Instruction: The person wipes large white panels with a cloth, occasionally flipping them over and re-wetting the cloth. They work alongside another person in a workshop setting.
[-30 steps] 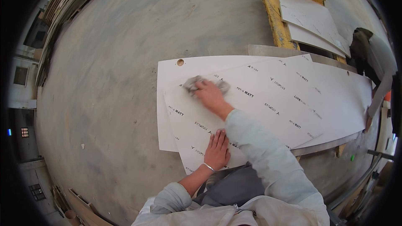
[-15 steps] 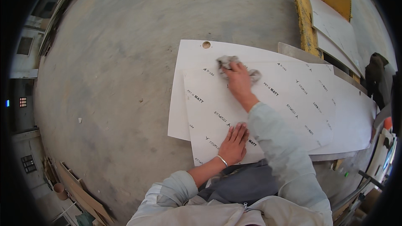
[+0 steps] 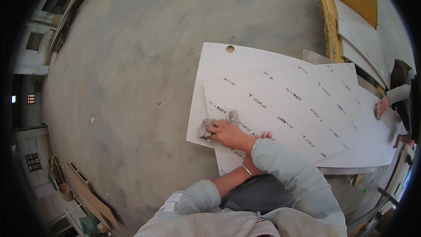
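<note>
My right hand (image 3: 229,134) is closed on a crumpled grey rag (image 3: 205,130), pressing it near the left edge of a white printed panel (image 3: 302,109). My left hand (image 3: 251,162), with a bracelet at its wrist, lies on the same panel near its front edge. My right forearm crosses over it and hides much of it; only some fingertips show beyond the sleeve. Beneath the printed panel lies a larger plain white panel (image 3: 215,61) with a round hole near its far left corner.
A co-worker's hand (image 3: 380,106) rests on the panels' right end, holding something small. Behind stands a yellow metal frame (image 3: 330,26) with white boards (image 3: 362,33) leaning in it. Concrete floor (image 3: 123,96) spreads to the left, with brown boards (image 3: 92,197) at the lower left.
My right hand has drawn the rag nearer and to the left across the panel, its forearm now crossing over my left hand. At the right, a co-worker's hand has come into view on the panel.
</note>
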`<state>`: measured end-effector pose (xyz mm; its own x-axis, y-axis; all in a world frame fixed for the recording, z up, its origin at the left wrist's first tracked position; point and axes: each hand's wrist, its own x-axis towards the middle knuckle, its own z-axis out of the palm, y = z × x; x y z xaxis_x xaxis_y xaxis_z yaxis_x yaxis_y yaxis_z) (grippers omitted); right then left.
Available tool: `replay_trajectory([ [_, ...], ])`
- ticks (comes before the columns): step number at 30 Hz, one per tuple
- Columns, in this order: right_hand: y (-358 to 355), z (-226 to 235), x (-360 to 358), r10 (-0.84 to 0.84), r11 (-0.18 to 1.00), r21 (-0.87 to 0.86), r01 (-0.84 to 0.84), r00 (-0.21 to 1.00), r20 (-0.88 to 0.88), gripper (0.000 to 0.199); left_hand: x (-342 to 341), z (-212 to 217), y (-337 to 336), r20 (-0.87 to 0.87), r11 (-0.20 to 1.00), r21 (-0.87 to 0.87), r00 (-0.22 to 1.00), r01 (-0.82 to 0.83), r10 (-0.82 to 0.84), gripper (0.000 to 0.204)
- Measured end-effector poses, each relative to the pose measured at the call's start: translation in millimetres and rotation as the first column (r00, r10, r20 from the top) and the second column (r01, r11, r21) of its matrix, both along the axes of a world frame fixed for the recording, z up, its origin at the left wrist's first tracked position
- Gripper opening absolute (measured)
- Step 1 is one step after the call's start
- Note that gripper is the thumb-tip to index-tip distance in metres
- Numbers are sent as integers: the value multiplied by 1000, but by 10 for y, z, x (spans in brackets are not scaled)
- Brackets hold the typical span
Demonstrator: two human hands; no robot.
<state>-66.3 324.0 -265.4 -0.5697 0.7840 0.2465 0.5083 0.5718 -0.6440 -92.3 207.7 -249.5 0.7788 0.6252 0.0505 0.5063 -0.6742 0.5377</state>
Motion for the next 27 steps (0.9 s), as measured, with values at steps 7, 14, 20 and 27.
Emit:
replay_trajectory([
  [7,936,146,471,-481,874,111,473,874,72,15,38,-180,-101,-18,968,-224,992,114,-121,56],
  [14,448,172,1237,-733,680,182,710,653,190,42,-34,-3,-52,-196,993,-24,974,111,-114,65],
  [20,955,139,306,-613,788,133,601,787,72,31,-110,-178,-188,-18,939,-332,994,96,-108,68],
  [27,767,118,29,-200,979,-22,201,979,43,19,-92,9,-55,-261,976,-65,941,207,-217,66],
])
